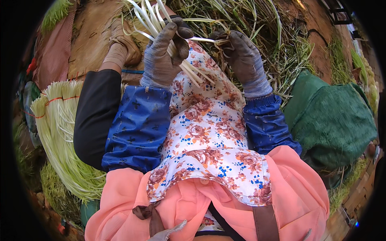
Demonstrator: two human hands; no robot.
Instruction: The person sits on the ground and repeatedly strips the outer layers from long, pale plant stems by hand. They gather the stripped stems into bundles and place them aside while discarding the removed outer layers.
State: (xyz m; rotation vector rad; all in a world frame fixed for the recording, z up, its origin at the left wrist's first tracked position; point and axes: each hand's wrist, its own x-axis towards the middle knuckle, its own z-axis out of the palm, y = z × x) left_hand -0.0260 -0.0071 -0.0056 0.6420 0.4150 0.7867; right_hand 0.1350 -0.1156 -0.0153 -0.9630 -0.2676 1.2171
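My left hand (166, 54), in a dirty grey knit glove, is closed around a small bunch of white leafy-vegetable stalks (147, 16). Their pale ends (191, 72) stick out below the palm, over the floral apron (205, 120). At the right, my right hand (245, 57), gloved alike, pinches the brownish, withered end of a stalk (221, 42) between thumb and fingers. That stalk stretches across to the left hand. Blue sleeve covers reach up both forearms.
Bundles of pale green stalks (57, 120) tied with red bands lie at the left. Loose leaves and stalk waste (280, 51) are heaped ahead and to the right. A green mesh sack (334, 123) stands at the right, a reddish woven sheet (55, 51) at the upper left.
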